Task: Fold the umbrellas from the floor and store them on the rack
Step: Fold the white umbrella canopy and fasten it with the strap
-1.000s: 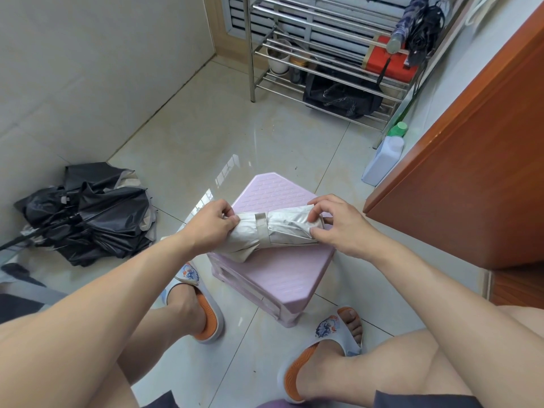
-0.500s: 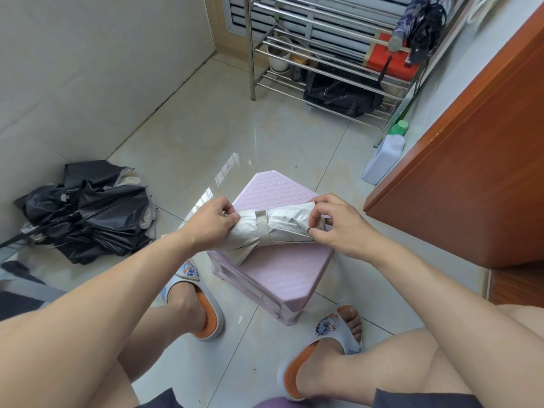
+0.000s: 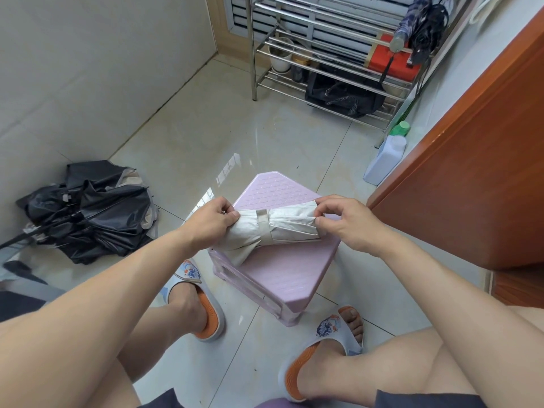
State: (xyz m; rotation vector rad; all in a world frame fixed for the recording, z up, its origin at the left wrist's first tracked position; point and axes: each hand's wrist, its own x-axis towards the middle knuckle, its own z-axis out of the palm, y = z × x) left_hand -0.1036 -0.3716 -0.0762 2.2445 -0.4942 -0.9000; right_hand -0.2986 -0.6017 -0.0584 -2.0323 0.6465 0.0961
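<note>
Now my left hand (image 3: 210, 219) grips one end of the beige umbrella (image 3: 275, 231) lying strapped on the pink stool (image 3: 282, 269), my right hand (image 3: 343, 223) pinching the other end's folds. Next, I reckon, it goes to the rack (image 3: 323, 54). Its handle is hidden.

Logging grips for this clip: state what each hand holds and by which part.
Both hold the beige folded umbrella over the pink stool: left hand grips its left end, right hand pinches the fabric at its right end.
</note>
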